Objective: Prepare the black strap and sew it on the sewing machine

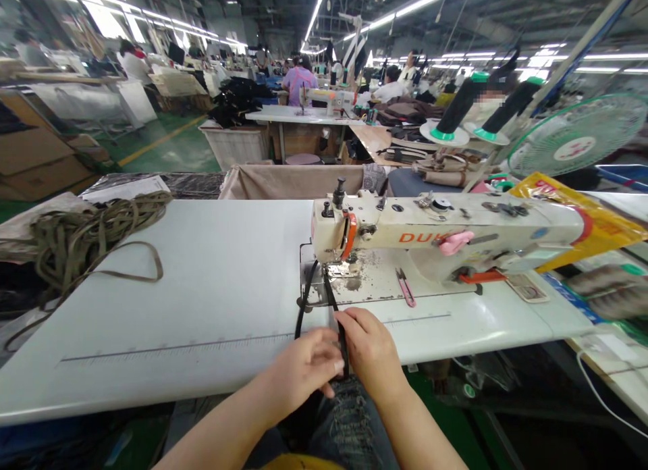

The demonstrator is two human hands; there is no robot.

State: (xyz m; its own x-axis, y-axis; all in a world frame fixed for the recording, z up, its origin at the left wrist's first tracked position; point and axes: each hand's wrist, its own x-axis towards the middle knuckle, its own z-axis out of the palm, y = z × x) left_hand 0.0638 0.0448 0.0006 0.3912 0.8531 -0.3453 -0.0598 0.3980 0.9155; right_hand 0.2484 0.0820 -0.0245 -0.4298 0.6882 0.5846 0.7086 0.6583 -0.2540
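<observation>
A narrow black strap (331,298) runs from under the presser foot of a white sewing machine (385,220) toward me. A second length of it, on the left, passes down behind my left hand. My right hand (372,348) is closed, pinching the right length between thumb and fingers near the table's front edge. My left hand (308,369) is just left of that length, slightly blurred, its fingers loosely bent and apart, the tips close to the strap. Whether they touch it I cannot tell. Pink thread snips (406,288) lie on the machine bed, right of the needle area.
A heap of olive-brown strap (96,237) lies at the table's left end, one loop reaching onto the white tabletop (212,274). Black thread cones (460,109) and a green fan (577,146) stand at the right. A beige cloth bin (293,179) borders the far edge. People work farther back.
</observation>
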